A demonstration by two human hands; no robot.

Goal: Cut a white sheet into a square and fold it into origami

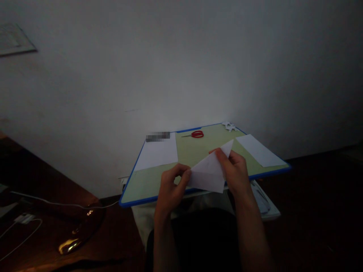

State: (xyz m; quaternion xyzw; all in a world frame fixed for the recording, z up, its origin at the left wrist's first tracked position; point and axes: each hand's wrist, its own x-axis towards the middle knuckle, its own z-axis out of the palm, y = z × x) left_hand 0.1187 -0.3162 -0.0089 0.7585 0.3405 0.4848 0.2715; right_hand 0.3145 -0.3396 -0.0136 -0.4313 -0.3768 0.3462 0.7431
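Both my hands hold a white sheet of paper folded into a triangle point(209, 173) above the near edge of a green board with a blue rim point(195, 152). My left hand point(170, 187) pinches the paper's left corner with thumb and fingers closed. My right hand point(234, 170) grips its upper right side, fingers curled over the fold. The triangle's tip points up and to the right.
On the board lie red-handled scissors point(196, 134) at the back, a white sheet point(157, 153) at the left, another white sheet point(260, 150) at the right, and a small white paper cut-out point(230, 126) at the far corner. White cables point(42, 206) run over the dark floor at the left.
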